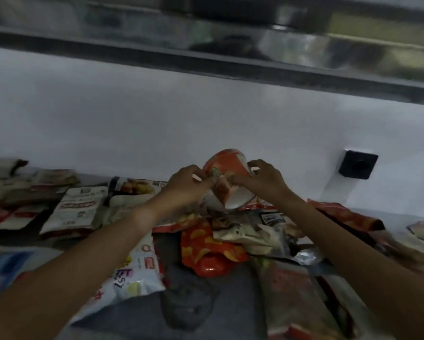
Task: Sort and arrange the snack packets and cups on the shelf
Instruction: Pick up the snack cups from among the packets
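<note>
White back wall [157, 114] and a dim metal ledge [230, 62] overhead frame the grey shelf [230, 290] you are working at. Flat packets in rows [76, 212] lie to your left, near the wall, probably the sorted side. A loose heap of packets [230, 236] sits at centre, right under your hands, likely unsorted stock. One red and yellow packet [206, 249] lies crumpled at the heap's front.

You hold the orange and white cup [227, 177] above that heap, tilted on its side with its white base towards you, clear of the packets. Left hand [186, 182]: grip closed, fingers pinching at the cup's side. Right hand [265, 179]: grip closed, fingers curled over the far rim. Two-handed hold probably steadies it for inspection or turning upright. Frame blurred; label unreadable.
</note>
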